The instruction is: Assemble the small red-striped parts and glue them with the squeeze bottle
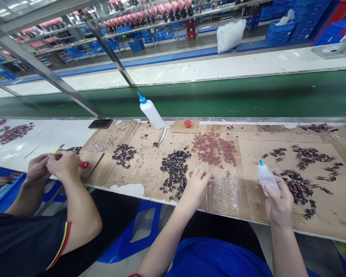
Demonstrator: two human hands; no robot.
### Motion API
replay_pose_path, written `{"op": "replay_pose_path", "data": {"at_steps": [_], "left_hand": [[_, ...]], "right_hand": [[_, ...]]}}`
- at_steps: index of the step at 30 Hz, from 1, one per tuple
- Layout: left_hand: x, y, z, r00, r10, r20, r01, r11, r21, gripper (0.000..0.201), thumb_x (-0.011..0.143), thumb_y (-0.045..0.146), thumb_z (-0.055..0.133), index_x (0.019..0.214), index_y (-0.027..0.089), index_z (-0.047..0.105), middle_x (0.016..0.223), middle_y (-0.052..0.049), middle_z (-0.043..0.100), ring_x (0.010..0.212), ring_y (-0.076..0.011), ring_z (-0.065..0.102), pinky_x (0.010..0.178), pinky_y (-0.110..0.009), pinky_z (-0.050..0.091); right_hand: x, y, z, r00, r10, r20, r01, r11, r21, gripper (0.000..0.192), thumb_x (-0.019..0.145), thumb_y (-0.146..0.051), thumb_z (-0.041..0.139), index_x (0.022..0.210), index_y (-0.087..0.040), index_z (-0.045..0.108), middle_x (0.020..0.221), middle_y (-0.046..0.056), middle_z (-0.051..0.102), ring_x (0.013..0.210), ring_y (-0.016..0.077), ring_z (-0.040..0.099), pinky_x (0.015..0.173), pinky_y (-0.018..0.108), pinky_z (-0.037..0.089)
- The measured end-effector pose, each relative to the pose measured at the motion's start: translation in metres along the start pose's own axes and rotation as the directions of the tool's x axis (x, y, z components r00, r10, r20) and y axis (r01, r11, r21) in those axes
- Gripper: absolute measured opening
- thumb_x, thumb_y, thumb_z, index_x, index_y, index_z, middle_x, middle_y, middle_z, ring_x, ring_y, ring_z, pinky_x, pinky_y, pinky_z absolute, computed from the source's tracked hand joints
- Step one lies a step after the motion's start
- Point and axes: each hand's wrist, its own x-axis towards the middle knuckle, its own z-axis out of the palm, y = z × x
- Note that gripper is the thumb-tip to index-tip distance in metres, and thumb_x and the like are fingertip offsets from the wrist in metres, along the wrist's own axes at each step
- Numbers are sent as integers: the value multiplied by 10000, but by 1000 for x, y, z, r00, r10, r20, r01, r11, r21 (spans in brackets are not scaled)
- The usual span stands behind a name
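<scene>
My right hand [279, 200] is wrapped round a small squeeze bottle [267, 177] with a blue tip, held upright over the cardboard. Just beyond that hand lies a heap of dark parts with red pieces [298, 186]. My left hand [198, 185] rests low over the cardboard, its fingers bent and apart, with nothing visible in them. Its fingertips are at the right edge of a pile of small black parts [175, 169]. Beyond the fingers, many small red parts [209, 148] are spread out.
A larger white bottle [152, 113] with a blue nozzle stands tilted at the back, near a red cap [187, 123]. On the left, a co-worker's hands [53, 165] work close to a phone [100, 124]. A green belt [219, 98] runs behind the cardboard-covered table [150, 173].
</scene>
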Motion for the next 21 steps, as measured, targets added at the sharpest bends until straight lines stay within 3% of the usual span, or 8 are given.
{"op": "replay_pose_path", "data": {"at_steps": [3, 6, 10, 13, 17, 21], "left_hand": [[-1, 11, 12, 986, 163, 38, -161, 986, -48, 264, 890, 51, 507, 974, 255, 651, 980, -35, 676, 984, -198, 538, 923, -405, 283], [-10, 11, 16, 977, 199, 72, -191, 976, -105, 305, 873, 13, 496, 965, 253, 661, 1026, -35, 698, 1018, -196, 551, 931, -412, 284], [-20, 6, 12, 988, 134, 74, -119, 977, -177, 240, 904, 98, 507, 964, 263, 670, 1060, -42, 717, 1068, -197, 565, 958, -413, 284], [-23, 7, 13, 998, 52, 45, -41, 975, -217, 145, 903, 170, 550, 965, 250, 653, 1018, -43, 734, 1052, -200, 591, 959, -400, 293], [-21, 11, 19, 999, -40, -8, 36, 963, -268, 154, 849, 131, 605, 959, 236, 628, 967, -26, 744, 977, -192, 629, 931, -376, 312], [-18, 11, 21, 992, -122, -19, 110, 944, -311, 146, 818, 107, 624, 897, 229, 626, 922, -11, 754, 916, -182, 655, 927, -372, 308]], "right_hand": [[-1, -5, 0, 996, 39, -84, -23, 983, 181, 283, 603, -402, 759, 753, -198, 633, 730, 20, 646, 558, 142, 562, 475, 272, 427], [-3, -3, -2, 994, 65, -89, -48, 981, 189, 257, 619, -382, 750, 758, -199, 635, 729, 21, 657, 532, 137, 544, 448, 265, 391], [-11, 4, 1, 996, 46, -82, -40, 997, 66, 292, 666, -459, 718, 739, -192, 623, 643, 16, 642, 471, 141, 527, 431, 274, 394], [-20, 5, 10, 1000, -6, -9, 5, 993, -119, 301, 664, -460, 724, 627, -192, 590, 539, 3, 602, 449, 139, 521, 439, 267, 412], [-31, 1, 20, 987, -88, 136, 130, 931, -341, 253, 674, -422, 704, 603, -197, 612, 521, 7, 609, 453, 139, 522, 437, 248, 417], [-35, -1, 24, 974, -122, 192, 194, 887, -419, 261, 696, -416, 682, 580, -196, 606, 465, -11, 554, 403, 116, 459, 400, 232, 375]]}}
